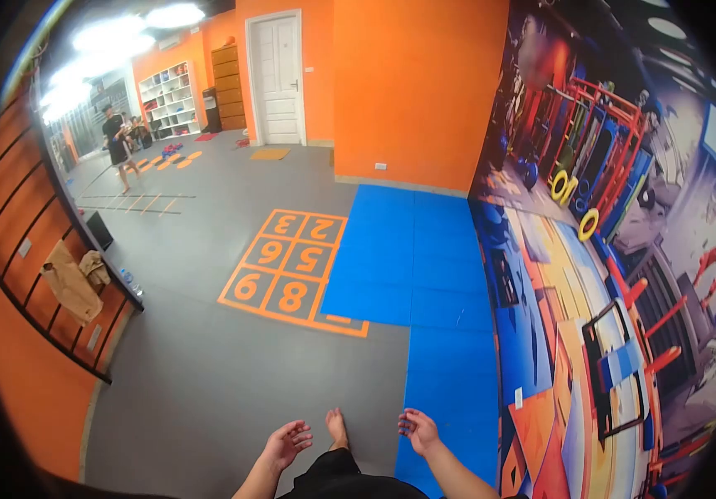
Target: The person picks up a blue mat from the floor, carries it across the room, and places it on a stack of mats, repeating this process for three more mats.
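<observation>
My left hand [288,444] hangs over the grey floor [208,399], palm inward, its fingers loosely bent and apart. Across from it, my right hand [419,432] is held above the edge of the blue mats [453,374], fingers slightly curled and spread. Neither hand holds or touches anything. Between them one bare foot [337,428] stands on the floor, below black clothing [349,478]. Ahead lies an orange number grid [279,262] marked on the floor, its right side partly covered by the mats.
A mural wall [574,266] bounds the right side. Black wall bars [34,249] with a beige cloth [71,283] stand left, bottles [131,281] nearby. Farther back are a person [117,141], a floor ladder [142,202], white shelves [168,100] and a white door [277,79].
</observation>
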Motion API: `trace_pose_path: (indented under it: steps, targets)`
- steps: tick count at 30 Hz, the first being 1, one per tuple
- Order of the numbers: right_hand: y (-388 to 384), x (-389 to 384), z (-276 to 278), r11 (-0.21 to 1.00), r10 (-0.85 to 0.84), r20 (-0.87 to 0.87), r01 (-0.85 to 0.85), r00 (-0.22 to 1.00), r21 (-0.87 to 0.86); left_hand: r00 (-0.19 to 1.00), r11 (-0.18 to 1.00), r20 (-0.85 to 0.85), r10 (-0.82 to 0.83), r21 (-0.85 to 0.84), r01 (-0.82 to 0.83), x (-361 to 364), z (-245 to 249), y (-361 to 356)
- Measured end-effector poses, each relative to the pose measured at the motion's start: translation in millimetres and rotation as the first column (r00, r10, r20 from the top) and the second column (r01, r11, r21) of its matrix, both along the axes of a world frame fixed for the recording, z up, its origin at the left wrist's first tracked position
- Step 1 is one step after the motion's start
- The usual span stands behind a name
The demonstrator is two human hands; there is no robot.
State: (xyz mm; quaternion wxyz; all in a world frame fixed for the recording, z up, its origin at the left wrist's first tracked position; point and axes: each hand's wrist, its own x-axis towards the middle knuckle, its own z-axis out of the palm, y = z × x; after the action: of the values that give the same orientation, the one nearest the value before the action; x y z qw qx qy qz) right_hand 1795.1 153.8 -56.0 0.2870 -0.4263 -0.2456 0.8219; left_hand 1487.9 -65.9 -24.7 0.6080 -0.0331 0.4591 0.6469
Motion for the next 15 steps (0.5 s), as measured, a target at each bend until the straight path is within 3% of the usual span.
trace_pose_path:
  steps: [5,7,9,11,15]
  targets:
    - [84,-52,13,0.994,-0.050,0.072,0.057,0.996,-0.089,0.989,1.000,0.149,0.010,0.005,-0.010,-69,-5,138]
    - [126,-73,26,0.998,-0.047,0.103,0.050,0.994,-0.026,0.982,0.984,0.111,-0.153,0.110,0.141,-93,8,202]
    - [165,-87,27,0.999,-0.054,0.141,0.053,0.989,0.010,0.970,0.968,0.054,-0.239,0.095,0.233,-118,17,267]
    - [203,-91,24,0.966,-0.258,0.109,0.258,0.960,0.012,0.926,0.920,-0.060,-0.374,0.103,0.378,-138,17,330]
    - [273,-86,17,0.925,-0.380,0.105,0.379,0.919,0.033,0.892,0.885,-0.105,-0.441,0.114,0.451,-155,44,441]
